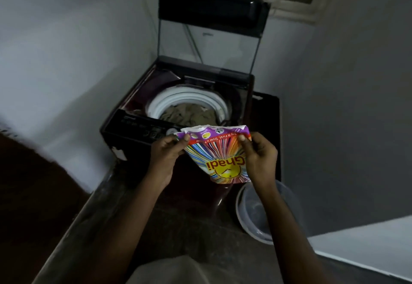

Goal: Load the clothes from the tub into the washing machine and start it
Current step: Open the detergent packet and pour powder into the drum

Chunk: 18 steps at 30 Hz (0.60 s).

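**Head view: soap bag held up in front of the washer**

Soap could spill. The bag (pixel 219 156) looks thin and floppy, and its torn top points at the washer (pixel 124 127). If it tips too fast, powder may land on the buttons (pixel 153 131) or the floor (pixel 178 228), or too much may fall in. It could also slip, since only fingertips hold it. The left hand (pixel 166 152) pinches one top corner and the right hand (pixel 259 156) pinches the other, so the hands are apart with the bag stretched between them. The clothes (pixel 189 114) lie in the drum (pixel 185 97), just past the bag and the hands. The lid (pixel 211 5) stands up. The tub (pixel 249 208) sits on the floor under the right arm and looks empty.
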Available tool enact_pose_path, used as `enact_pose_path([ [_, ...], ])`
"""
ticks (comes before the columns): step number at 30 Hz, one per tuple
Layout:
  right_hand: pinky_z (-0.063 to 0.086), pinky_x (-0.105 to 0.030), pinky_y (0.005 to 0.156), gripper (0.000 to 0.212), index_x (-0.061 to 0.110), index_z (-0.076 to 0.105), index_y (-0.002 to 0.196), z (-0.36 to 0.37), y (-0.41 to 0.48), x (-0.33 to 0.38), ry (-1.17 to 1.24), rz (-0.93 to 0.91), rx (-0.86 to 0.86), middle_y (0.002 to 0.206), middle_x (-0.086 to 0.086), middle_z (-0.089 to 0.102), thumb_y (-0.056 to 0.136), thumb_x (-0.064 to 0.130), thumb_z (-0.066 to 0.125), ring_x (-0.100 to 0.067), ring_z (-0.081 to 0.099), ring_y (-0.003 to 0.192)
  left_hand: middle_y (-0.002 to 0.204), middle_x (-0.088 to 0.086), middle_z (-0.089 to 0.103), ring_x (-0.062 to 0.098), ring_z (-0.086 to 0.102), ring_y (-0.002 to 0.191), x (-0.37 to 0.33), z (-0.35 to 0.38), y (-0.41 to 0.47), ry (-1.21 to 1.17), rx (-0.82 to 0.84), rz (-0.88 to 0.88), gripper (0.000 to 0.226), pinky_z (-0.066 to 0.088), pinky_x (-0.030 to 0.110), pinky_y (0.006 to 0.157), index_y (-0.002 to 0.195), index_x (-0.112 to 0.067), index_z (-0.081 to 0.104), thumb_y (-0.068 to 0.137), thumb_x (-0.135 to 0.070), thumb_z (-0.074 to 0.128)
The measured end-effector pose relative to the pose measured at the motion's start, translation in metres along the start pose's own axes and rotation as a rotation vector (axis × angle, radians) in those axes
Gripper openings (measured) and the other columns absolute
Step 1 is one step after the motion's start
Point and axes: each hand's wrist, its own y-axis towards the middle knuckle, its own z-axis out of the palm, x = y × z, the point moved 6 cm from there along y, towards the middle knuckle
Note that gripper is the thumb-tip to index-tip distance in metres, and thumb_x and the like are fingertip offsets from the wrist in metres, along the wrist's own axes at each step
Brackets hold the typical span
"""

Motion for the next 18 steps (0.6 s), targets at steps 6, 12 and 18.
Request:
enact_pose_path([
  [6, 0.048, -0.042, 0.058, 0.021, 0.015, 0.063, 0.076, -0.054, 0.034, -0.010, 0.013, 0.019, -0.126, 0.071, -0.007, 0.064, 0.091, 0.029, 0.059, -0.021, 0.058, 0.065, 0.101, 0.005, 0.074, 0.018, 0.069, 0.092, 0.025, 0.088, 0.031, -0.038, 0.037, -0.107, 0.034, 0.055, 0.030, 0.078, 0.101, -0.018, 0.070, 0.087, -0.046, 0.056],
  [12, 0.050, -0.039, 0.058, 0.022, 0.019, 0.060, 0.072, -0.083, 0.062, -0.022, -0.116, 0.038, -0.282, 0.068, -0.002, 0.064, 0.093, 0.025, 0.060, -0.019, 0.061, 0.063, 0.129, 0.009, 0.064, 0.024, 0.058, 0.122, 0.095, 0.161, 0.042, -0.089, 0.231, -0.365, 0.068, 0.045, 0.042, 0.104, 0.134, -0.015, 0.054, 0.091, -0.063, 0.031],
  [18, 0.057, -0.043, 0.062, 0.022, 0.012, 0.066, 0.080, -0.104, 0.082, -0.039, -0.205, 0.091, -0.339, 0.074, -0.002, 0.070, 0.093, 0.028, 0.060, -0.019, 0.068, 0.069, 0.110, -0.004, 0.072, 0.014, 0.066, 0.107, 0.124, 0.214, 0.049, -0.120, 0.329, -0.429, 0.053, 0.053, 0.026, 0.079, 0.118, -0.027, 0.061, 0.101, -0.055, 0.019],
])
